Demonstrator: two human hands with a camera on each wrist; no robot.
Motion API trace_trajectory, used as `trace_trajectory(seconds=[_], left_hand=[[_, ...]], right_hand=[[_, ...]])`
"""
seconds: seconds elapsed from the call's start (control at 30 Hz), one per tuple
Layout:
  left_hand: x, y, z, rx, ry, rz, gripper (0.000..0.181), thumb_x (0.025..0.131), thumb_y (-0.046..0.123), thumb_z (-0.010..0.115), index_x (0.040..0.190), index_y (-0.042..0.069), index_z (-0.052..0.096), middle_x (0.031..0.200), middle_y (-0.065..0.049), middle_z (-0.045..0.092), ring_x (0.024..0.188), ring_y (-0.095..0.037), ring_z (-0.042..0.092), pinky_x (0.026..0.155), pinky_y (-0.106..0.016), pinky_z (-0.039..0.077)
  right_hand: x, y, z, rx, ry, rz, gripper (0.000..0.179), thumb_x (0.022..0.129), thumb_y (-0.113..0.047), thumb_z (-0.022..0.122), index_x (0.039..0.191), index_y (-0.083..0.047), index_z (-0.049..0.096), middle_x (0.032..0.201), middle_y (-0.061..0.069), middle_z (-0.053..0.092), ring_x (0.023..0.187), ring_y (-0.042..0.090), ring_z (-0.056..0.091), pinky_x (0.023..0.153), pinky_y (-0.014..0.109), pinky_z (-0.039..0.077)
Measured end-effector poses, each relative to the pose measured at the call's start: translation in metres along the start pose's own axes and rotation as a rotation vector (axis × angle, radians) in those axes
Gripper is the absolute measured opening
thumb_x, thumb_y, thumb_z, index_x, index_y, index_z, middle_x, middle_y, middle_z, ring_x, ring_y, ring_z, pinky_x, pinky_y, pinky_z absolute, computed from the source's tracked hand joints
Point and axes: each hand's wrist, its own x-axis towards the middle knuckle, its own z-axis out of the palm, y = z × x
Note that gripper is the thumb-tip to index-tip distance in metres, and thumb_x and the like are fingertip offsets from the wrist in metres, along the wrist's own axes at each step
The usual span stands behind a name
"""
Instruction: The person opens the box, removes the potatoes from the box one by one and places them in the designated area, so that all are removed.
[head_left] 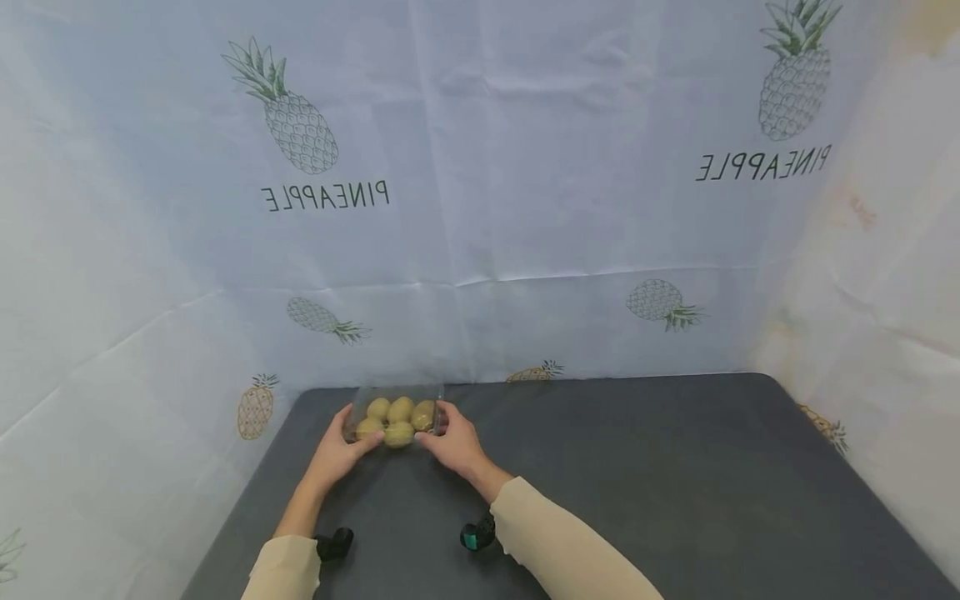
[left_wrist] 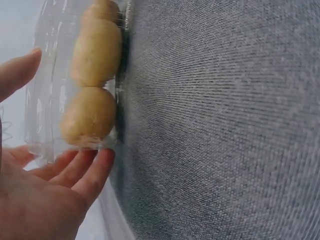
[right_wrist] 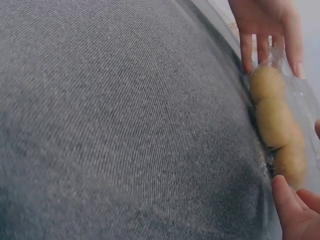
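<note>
A clear plastic clamshell box (head_left: 396,390) holds several oval, yellow-green pieces of produce (head_left: 401,409) with smooth skins. It is at the table's far left edge in the head view. My left hand (head_left: 336,457) holds the left end, fingers against its side and thumb toward the near front. On the opposite end, my right hand (head_left: 459,446) grips with thumb in front and fingers behind. The left wrist view has the fingertips (left_wrist: 102,160) at the box's end wall. Low over the grey surface, the box lies along it in both wrist views.
A dark grey table (head_left: 615,483) with ribbed fabric texture stretches to the right. White cloth walls (head_left: 525,208) printed with pineapples enclose it at the back and sides. Black wrist devices (head_left: 478,533) show by both cream sleeves (head_left: 562,542).
</note>
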Motion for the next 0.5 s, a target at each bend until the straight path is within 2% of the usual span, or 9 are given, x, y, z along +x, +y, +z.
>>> trace_trajectory(seconds=[0.3, 0.5], left_hand=[[-0.0016, 0.0055, 0.003, 0.001, 0.024, -0.022, 0.103, 0.091, 0.043, 0.077, 0.162, 0.001, 0.014, 0.158, -0.032, 0.028, 0.139, -0.049, 0.038, 0.105, -0.063, 0.04], [-0.0038, 0.0064, 0.0032, -0.008, 0.019, -0.021, 0.102, 0.09, 0.042, 0.078, 0.161, 0.001, 0.017, 0.156, -0.032, 0.03, 0.136, -0.05, 0.043, 0.102, -0.061, 0.044]], right_hand=[[-0.0031, -0.0035, -0.0007, 0.0, 0.04, -0.001, 0.065, 0.096, -0.026, 0.073, 0.15, -0.003, 0.046, 0.136, 0.019, 0.059, 0.118, 0.034, 0.062, 0.085, 0.046, 0.056], [-0.0098, -0.0049, -0.0009, -0.006, 0.068, 0.011, 0.062, 0.096, -0.023, 0.073, 0.149, -0.003, 0.049, 0.137, 0.02, 0.06, 0.118, 0.034, 0.063, 0.084, 0.043, 0.057]])
